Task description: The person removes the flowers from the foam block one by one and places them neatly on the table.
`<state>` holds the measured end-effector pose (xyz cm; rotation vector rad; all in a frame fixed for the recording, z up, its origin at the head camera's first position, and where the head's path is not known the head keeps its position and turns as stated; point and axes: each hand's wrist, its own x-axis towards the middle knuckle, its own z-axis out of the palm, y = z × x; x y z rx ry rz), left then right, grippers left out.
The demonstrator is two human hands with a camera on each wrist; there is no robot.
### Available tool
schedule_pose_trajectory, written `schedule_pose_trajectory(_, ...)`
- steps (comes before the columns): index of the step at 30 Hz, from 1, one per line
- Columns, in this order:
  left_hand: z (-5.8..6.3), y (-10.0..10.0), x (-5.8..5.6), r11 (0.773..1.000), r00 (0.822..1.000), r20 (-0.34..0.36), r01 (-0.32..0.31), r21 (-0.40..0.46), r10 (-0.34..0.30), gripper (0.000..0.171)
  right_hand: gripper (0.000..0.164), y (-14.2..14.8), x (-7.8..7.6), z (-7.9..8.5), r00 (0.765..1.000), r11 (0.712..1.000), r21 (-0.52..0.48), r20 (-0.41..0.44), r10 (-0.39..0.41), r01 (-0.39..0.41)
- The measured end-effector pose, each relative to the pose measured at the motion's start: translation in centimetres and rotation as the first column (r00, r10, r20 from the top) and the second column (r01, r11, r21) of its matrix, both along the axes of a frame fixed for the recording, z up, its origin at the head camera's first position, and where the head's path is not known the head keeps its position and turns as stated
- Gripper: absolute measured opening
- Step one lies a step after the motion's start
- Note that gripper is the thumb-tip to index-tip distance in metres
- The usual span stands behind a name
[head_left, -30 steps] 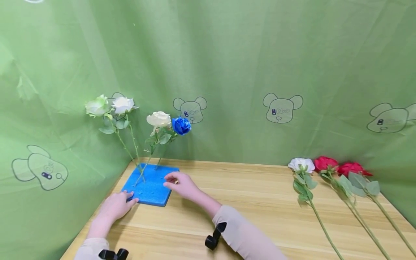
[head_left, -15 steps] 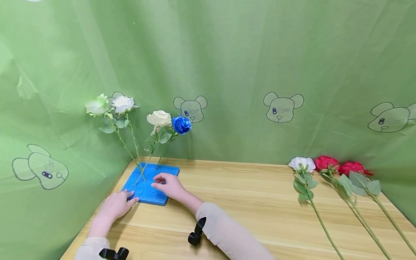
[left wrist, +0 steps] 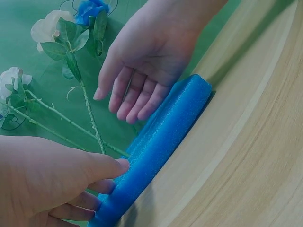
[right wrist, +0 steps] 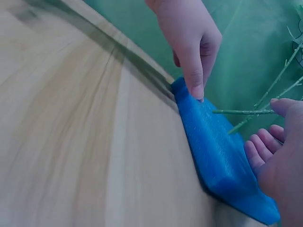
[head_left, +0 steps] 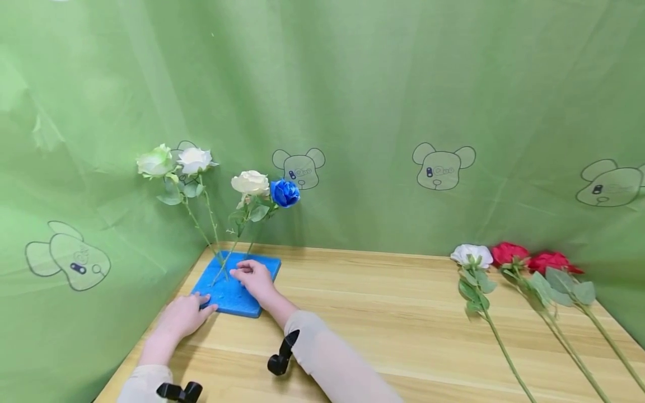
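A blue foam board (head_left: 237, 299) lies at the table's left side. Several artificial roses stand in it on leaning stems: a greenish-white rose (head_left: 155, 162), a white rose (head_left: 195, 160), a cream rose (head_left: 250, 183) and a blue rose (head_left: 285, 193). My left hand (head_left: 182, 316) grips the board's near left corner, its thumb and fingers either side of that corner. Over the board, close to the stems (right wrist: 244, 112), hovers my right hand (head_left: 258, 281). Its fingers are relaxed and slightly bent, holding nothing in the left wrist view (left wrist: 147, 56).
At the right of the wooden table (head_left: 383, 313) lie a white rose (head_left: 472, 256) and two red roses (head_left: 510, 253), stems toward the near edge. A green curtain (head_left: 363, 112) hangs behind the table and along its left side.
My right hand has moved left across the board, from its right edge to near the stems. The left hand has stayed at the corner, and the roses stand as before.
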<state>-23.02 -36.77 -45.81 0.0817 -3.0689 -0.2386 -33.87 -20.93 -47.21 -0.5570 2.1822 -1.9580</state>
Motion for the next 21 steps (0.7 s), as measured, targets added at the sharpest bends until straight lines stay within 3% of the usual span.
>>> schedule_pose_trajectory(5,0.0,-0.1,0.0,1.0,1.0,-0.011,0.008,-0.003,-0.008,0.048,0.047,-1.0,-0.2,0.6,0.998,0.999,-0.038,0.065,0.01,-0.007)
schedule_pose_trajectory(10,0.1,-0.2,0.0,1.0,1.0,-0.019,0.004,-0.009,-0.004,0.048,0.059,-1.7,-0.5,0.8,0.99,0.997,-0.027,0.12,0.073,-0.07)
schedule_pose_trajectory(15,-0.1,-0.2,0.0,1.0,1.0,-0.023,0.005,-0.01,-0.005,0.048,0.058,-1.8,-0.5,1.0,0.988,0.995,-0.039,0.126,0.094,-0.09)
schedule_pose_trajectory(21,0.0,-0.1,0.1,1.0,1.0,-0.029,0.009,-0.012,-0.009,0.047,0.053,-1.8,-0.4,1.8,0.988,0.993,-0.102,0.136,0.067,-0.053)
